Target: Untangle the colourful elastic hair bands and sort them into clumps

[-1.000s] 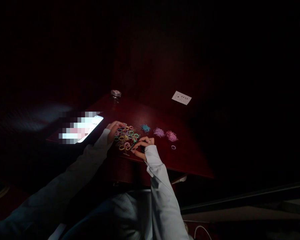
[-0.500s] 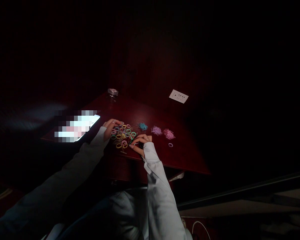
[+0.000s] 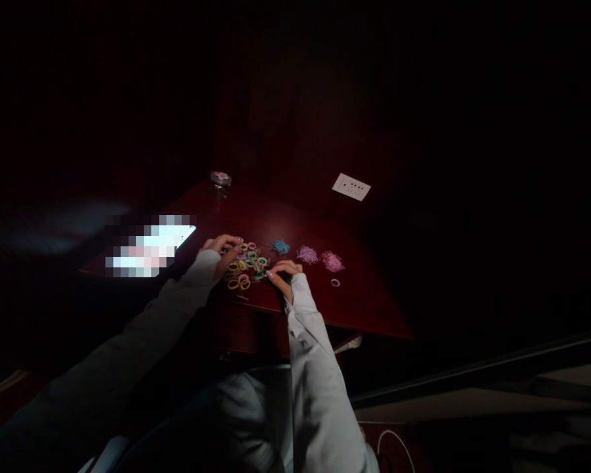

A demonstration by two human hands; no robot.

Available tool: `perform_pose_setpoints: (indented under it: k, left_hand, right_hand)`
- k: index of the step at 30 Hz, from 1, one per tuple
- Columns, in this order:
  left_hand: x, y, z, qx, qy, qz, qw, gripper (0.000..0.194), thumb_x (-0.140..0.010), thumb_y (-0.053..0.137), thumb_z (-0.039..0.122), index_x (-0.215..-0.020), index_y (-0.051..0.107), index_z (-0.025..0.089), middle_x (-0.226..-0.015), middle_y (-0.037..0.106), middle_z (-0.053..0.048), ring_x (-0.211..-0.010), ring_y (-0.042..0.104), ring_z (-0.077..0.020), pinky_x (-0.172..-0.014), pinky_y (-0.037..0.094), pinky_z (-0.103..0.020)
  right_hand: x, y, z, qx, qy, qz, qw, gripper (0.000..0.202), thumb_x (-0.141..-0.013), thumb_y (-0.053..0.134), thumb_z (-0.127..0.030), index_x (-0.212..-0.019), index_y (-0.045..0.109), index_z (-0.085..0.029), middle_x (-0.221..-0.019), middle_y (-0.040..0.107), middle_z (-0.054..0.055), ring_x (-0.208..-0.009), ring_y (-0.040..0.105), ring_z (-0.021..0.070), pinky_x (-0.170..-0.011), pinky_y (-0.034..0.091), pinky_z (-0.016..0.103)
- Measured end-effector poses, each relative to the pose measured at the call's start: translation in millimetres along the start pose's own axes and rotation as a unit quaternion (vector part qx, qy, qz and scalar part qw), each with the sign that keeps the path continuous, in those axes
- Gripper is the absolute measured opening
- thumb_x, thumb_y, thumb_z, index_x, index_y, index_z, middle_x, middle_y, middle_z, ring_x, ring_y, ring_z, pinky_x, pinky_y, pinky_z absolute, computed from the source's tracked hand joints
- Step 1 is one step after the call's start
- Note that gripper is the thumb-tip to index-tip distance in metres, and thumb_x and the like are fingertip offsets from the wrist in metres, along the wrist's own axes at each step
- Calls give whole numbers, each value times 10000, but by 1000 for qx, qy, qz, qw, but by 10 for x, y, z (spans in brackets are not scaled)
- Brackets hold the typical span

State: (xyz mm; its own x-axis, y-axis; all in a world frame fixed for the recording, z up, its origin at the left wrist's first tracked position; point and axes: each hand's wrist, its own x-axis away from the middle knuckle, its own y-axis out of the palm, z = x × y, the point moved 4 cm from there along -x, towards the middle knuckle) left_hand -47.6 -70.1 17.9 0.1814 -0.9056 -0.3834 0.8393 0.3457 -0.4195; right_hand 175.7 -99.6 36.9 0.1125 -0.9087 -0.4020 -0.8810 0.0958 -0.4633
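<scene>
A loose pile of coloured hair ties point(image 3: 245, 266), mixed with thinner bands, lies near the front of the dark red table. My left hand point(image 3: 220, 248) rests at the pile's left and far side, its index finger and thumb slightly apart over the rings. At the right edge of the pile, my right hand point(image 3: 286, 270) has thumb and index fingertips pinched together beside green rings; anything between them is too small to make out. Beyond it lie small heaps of thin bands: blue point(image 3: 280, 247), purple point(image 3: 307, 255) and pink point(image 3: 332, 261). One pale purple hair tie point(image 3: 335, 283) sits apart.
A lit screen point(image 3: 150, 246), partly blurred out, stands at the table's left. Toward the back left is a clear lidded jar point(image 3: 220, 182). A white socket plate point(image 3: 351, 187) is on the wall behind the table point(image 3: 369, 309). The surroundings are very dark.
My left hand has shifted slightly right over the pile, covering more rings, with the thumb now showing. My right hand has moved a little right and up toward the pile's edge.
</scene>
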Motion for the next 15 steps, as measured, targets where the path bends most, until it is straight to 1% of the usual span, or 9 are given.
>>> perform_pose_setpoints:
  k: [2,5,7,9,11,12,14,15]
  left_hand:
    - [30,16,40,-52,33,-11,998,211,-925,547,328,-1025,727,278,-1171,733,-25,-1078,638,-242,-991,484,-369]
    - [59,47,90,-132,73,-34,988,164,-921,592,325,-999,728,279,-1230,728,-32,-1135,599,-275,-990,440,-413]
    - [73,61,113,-164,88,-49,981,156,-916,612,335,-1003,725,272,-1251,719,-44,-1158,581,-289,-972,425,-423]
    - [84,64,129,-183,96,-59,977,176,-916,618,352,-1029,720,265,-1259,708,-59,-1160,568,-300,-945,423,-429]
    - [91,61,137,-191,100,-66,974,199,-923,612,364,-1057,716,260,-1253,701,-68,-1154,559,-308,-926,428,-436]
    - [93,59,137,-193,100,-66,974,203,-926,607,361,-1063,714,257,-1241,702,-71,-1147,559,-310,-923,430,-443]
    - [92,60,128,-199,100,-59,973,197,-924,602,333,-1061,711,242,-1210,704,-82,-1132,562,-316,-925,436,-465]
    - [89,62,118,-204,99,-54,973,191,-919,603,317,-1054,709,233,-1192,705,-91,-1125,565,-321,-925,440,-480]
  right_hand:
    - [-12,-35,33,-27,18,15,999,272,-845,756,-506,-780,783,-243,-918,724,29,-963,591,213,-935,435,368]
    - [-28,-48,106,-55,60,42,996,362,-827,735,-586,-791,784,-229,-784,687,12,-815,558,190,-805,432,330]
    - [-39,-53,148,-58,81,72,992,426,-818,721,-635,-800,783,-214,-738,664,9,-755,536,181,-754,429,322]
    - [-40,-101,176,-44,86,111,989,469,-824,701,-661,-814,782,-199,-737,657,18,-748,534,182,-741,436,325]
    - [-12,-240,203,-5,72,162,984,475,-846,682,-650,-834,784,-186,-771,668,38,-798,545,196,-768,450,336]
    - [18,-351,224,25,62,192,979,469,-860,671,-636,-844,785,-182,-797,677,52,-837,549,207,-793,455,346]
    - [108,-642,299,100,45,250,962,456,-879,652,-615,-849,782,-178,-835,688,76,-915,544,231,-849,451,371]
    - [164,-808,365,137,52,274,951,466,-898,622,-616,-864,780,-179,-832,683,80,-918,535,238,-848,444,380]
